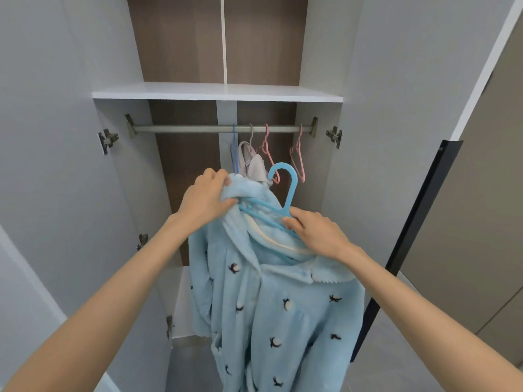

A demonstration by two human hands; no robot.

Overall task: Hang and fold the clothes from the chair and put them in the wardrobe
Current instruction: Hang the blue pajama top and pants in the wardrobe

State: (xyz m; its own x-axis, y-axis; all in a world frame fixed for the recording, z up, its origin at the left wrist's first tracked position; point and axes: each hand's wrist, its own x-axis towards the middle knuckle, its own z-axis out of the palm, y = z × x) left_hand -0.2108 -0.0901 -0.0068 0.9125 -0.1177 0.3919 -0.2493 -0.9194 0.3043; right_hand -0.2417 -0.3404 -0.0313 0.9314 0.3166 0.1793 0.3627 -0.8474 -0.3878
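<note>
Person stands at the open wardrobe (319, 58), both bare arms raised toward the rail (184, 128).

Task's thing: a fluffy pale-blue robe (271, 312) with small dark-and-white motifs, held in the air below and in front of the rail, its length dropping toward the floor. A blue hanger (285, 188) sits partly inside the robe's neck, hook up, not yet on the rail.

Left hand (205, 200): fingers clamped on a bunch of the robe's collar, below the rail's middle. Right hand (314, 232): fingers closed on the hanger's shoulder arm just under the hook stem, lower than the left.

Already on the rail, toward its right half: a grey garment (253, 162) on a grey hanger, a bare dark-blue hanger just left of it, two bare pink hangers (297, 157) further right. Rail's left half is free.

Judgement: still the seating step; collar looks bunched on one side, not spread over both hanger arms.

Risks from here:
- Thick, heavy pile could slide off the left arm once the left hand lets go, because that shoulder isn't seated.
- Hook could foul the nearest pink hanger when lifted to the rail.
- Weight uneven; hanger may tip.
</note>
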